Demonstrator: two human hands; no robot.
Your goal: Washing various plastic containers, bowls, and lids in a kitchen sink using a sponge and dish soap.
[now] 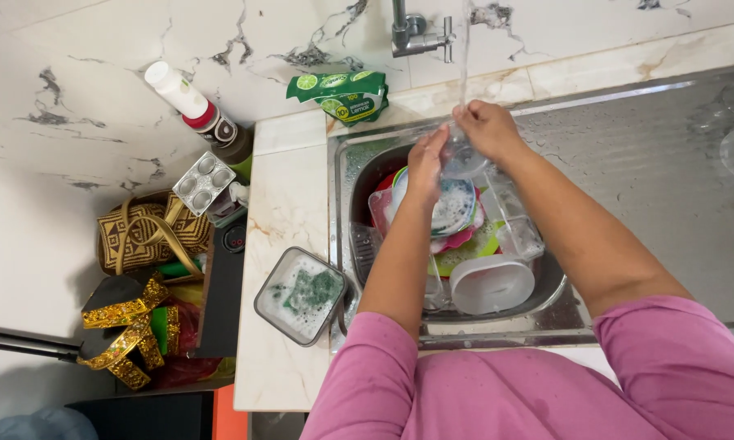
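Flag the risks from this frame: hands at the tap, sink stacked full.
1. Both the left hand and right hand hold a clear glass item under the running water; wet, it may slip onto the stacked dishes below and chip.
2. The soapy container sits close to the counter edge; an elbow could knock it off.

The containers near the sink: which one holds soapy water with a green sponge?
The square container on the counter, left of the sink. The white container and the clear one lie inside the basin among dishes, without any sponge.
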